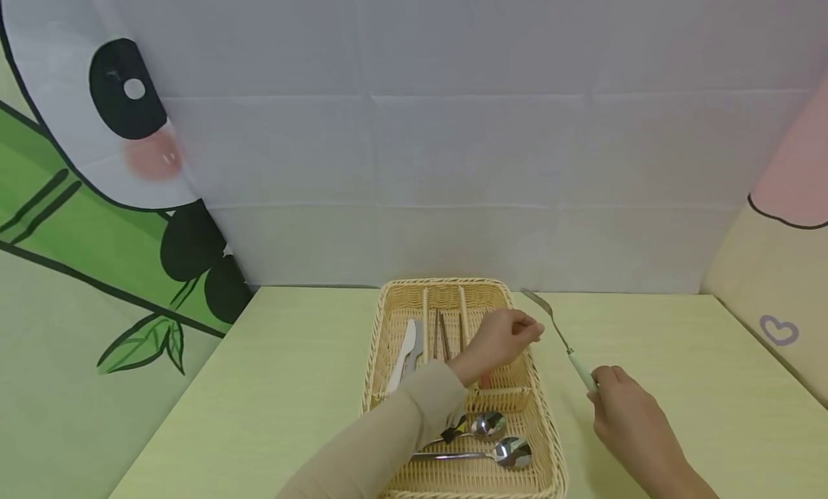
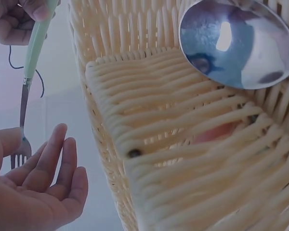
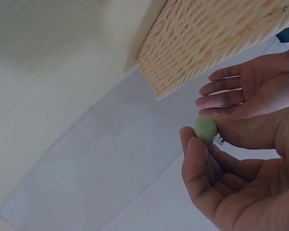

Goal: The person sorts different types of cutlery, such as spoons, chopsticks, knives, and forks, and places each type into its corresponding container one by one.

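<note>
Item: one fork (image 1: 555, 322), steel tines and shank with a pale green handle, held above the bench (image 1: 679, 355) just beside the right wall of the wicker tray (image 1: 542, 405), tines pointing away from the person. The right hand (image 1: 624, 405) pinches the butt end of the handle between thumb and fingertips. The left hand (image 1: 501, 339), in a beige sleeve, reaches over the tray with palm open and fingers loosely spread, near the tines but not touching them. Handling, as judged: light, rigid, not fragile; the polished shank is likely slippery, so the handle is the better place to hold, away from the sharp tines. Tray contents, counted: two steel spoons (image 1: 511, 452) in the near compartment; one white knife (image 1: 402, 355) in the far left slot; a few dark, slender pieces in the middle slot, count uncertain; one pinkish item under the left wrist, mostly hidden.
</note>
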A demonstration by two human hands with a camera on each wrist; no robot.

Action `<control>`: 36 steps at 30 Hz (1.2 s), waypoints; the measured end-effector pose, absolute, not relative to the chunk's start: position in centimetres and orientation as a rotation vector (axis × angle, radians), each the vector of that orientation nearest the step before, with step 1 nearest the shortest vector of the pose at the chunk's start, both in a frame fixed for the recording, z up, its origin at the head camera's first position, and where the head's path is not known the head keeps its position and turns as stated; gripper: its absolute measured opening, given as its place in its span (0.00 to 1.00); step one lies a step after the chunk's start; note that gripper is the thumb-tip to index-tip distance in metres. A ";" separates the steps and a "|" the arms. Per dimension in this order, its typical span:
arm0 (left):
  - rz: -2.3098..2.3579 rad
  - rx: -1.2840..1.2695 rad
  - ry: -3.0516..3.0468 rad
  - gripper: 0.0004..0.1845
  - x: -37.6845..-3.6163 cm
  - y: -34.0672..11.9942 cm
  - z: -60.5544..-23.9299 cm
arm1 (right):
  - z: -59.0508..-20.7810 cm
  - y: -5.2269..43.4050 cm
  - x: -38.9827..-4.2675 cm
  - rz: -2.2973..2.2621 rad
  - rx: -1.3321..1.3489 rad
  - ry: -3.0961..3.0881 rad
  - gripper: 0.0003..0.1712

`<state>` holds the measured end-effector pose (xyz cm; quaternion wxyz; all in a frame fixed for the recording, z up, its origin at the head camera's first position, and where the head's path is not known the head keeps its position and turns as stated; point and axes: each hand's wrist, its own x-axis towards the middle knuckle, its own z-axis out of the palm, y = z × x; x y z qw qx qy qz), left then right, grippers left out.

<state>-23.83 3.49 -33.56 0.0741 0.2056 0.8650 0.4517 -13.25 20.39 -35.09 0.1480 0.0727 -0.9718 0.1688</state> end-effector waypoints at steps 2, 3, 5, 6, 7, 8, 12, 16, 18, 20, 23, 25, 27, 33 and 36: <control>1.373 0.608 2.581 0.16 -23.8 3.5 -33.6 | -35.2 20.0 -13.3 0.482 0.220 -2.790 0.07; 1.379 0.606 2.574 0.16 -23.8 3.6 -33.7 | -35.2 19.8 -13.3 0.479 0.226 -2.788 0.07; 1.392 0.597 2.567 0.16 -23.8 3.7 -33.8 | -35.3 19.5 -13.3 0.475 0.238 -2.778 0.07; 1.399 0.595 2.567 0.16 -23.8 3.7 -33.8 | -35.3 19.3 -13.3 0.475 0.246 -2.775 0.07; 1.408 0.591 2.565 0.15 -23.7 3.7 -33.9 | -35.3 19.2 -13.3 0.473 0.253 -2.774 0.07; 1.418 0.591 2.564 0.14 -23.7 3.7 -33.9 | -35.3 19.1 -13.3 0.473 0.259 -2.773 0.07; 1.461 0.592 2.555 0.12 -23.5 3.7 -33.9 | -35.2 18.7 -13.3 0.476 0.266 -2.774 0.08; 1.487 0.561 2.543 0.12 -23.4 3.8 -33.7 | -35.3 18.5 -13.3 0.487 0.269 -2.763 0.08; 1.504 0.525 2.530 0.13 -23.3 3.8 -33.6 | -35.4 18.4 -13.3 0.494 0.273 -2.758 0.09; 1.520 0.479 2.521 0.13 -23.3 3.8 -33.4 | -35.4 18.3 -13.3 0.496 0.283 -2.751 0.09; 1.553 0.438 2.492 0.13 -23.2 3.8 -33.3 | -35.4 18.2 -13.3 0.478 0.286 -2.744 0.10; 1.574 0.436 2.477 0.13 -23.1 3.7 -33.2 | -35.4 18.2 -13.3 0.464 0.280 -2.746 0.11; 1.595 0.446 2.462 0.12 -23.0 3.7 -33.1 | -35.3 18.1 -13.3 0.455 0.267 -2.751 0.11; 1.625 0.459 2.457 0.10 -22.9 3.6 -32.6 | -35.3 17.9 -13.2 0.488 0.251 -2.767 0.12; 1.635 0.448 2.446 0.09 -22.8 3.6 -32.3 | -35.2 17.8 -13.2 0.522 0.241 -2.771 0.12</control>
